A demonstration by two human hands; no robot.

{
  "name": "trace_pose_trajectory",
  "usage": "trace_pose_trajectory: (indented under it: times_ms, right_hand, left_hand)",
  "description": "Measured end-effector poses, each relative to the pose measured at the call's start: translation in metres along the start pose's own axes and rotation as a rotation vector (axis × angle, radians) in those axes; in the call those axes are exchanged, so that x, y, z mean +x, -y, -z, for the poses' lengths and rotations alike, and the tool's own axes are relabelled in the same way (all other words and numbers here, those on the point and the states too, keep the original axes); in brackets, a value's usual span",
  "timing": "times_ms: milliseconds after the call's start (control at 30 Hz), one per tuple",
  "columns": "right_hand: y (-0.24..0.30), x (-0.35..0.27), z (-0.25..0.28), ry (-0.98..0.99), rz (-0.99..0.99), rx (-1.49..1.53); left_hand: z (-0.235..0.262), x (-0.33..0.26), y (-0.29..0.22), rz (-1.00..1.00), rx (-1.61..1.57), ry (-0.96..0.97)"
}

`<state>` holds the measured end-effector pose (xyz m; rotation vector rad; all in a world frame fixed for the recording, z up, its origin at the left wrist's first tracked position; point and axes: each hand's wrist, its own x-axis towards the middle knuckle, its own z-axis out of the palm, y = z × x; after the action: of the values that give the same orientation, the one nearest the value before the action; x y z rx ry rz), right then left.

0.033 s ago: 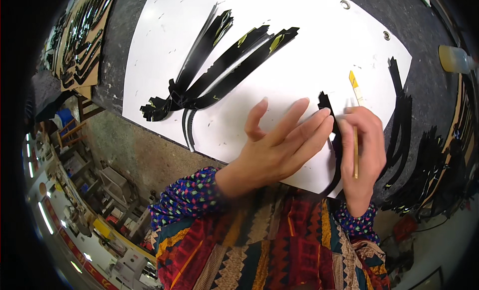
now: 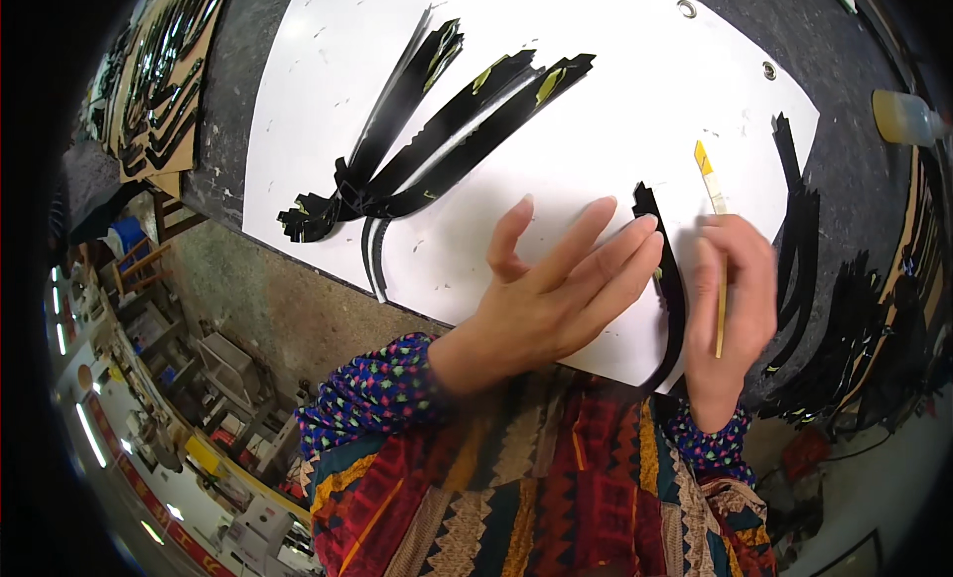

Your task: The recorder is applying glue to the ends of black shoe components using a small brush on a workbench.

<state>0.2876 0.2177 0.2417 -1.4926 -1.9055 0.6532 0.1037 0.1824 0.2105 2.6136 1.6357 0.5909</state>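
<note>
A curved black strip [image 2: 671, 279] with a notched upper end lies on the white sheet [image 2: 596, 111], its lower end hanging near the sheet's near edge. My left hand [image 2: 566, 279] is open, fingers spread, with two fingertips on or against the strip's left edge near its top. Just right of the strip, my right hand [image 2: 737, 289] is closed around a thin yellowish stick [image 2: 722, 319]. Above those fingers, a narrow yellow-and-white piece [image 2: 706, 170] shows. Whether it joins the stick is hidden.
Several long black strips [image 2: 437, 130] fan out on the sheet at left. More black strips [image 2: 794, 240] lie at right, beside a bottle with yellowish contents [image 2: 901, 118]. Dark glossy pieces on cardboard [image 2: 174, 91] sit far left. Metal eyelets [image 2: 687, 9] mark the sheet's far edge.
My right hand has shifted slightly right with the stick, away from the black strip, baring more of it. My left hand has stayed in place.
</note>
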Motion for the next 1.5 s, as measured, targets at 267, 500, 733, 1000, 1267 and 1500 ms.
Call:
trace_pose_trajectory:
  times_ms: [267,500,733,1000,1267,1500]
  right_hand:
    - [-0.008,0.003,0.001,-0.1,-0.036,-0.208]
    - [0.001,0.01,0.007,-0.036,-0.221,-0.132]
    - [-0.007,0.005,0.002,-0.012,-0.112,-0.111]
    - [0.011,-0.015,0.003,-0.061,-0.22,0.385]
    - [0.008,-0.029,-0.008,-0.009,-0.267,0.357]
    - [0.005,-0.03,-0.016,-0.053,-0.164,0.271]
  left_hand:
    - [-0.003,-0.003,-0.002,-0.005,-0.024,-0.01]
    - [-0.005,-0.005,0.0,0.002,-0.011,-0.034]
    - [-0.006,-0.004,0.0,0.003,-0.008,-0.067]
    - [-0.005,-0.004,0.002,-0.001,0.015,-0.074]
    - [-0.001,-0.003,0.0,0.032,-0.036,-0.037]
    - [-0.005,0.0,0.001,0.037,-0.03,-0.05]
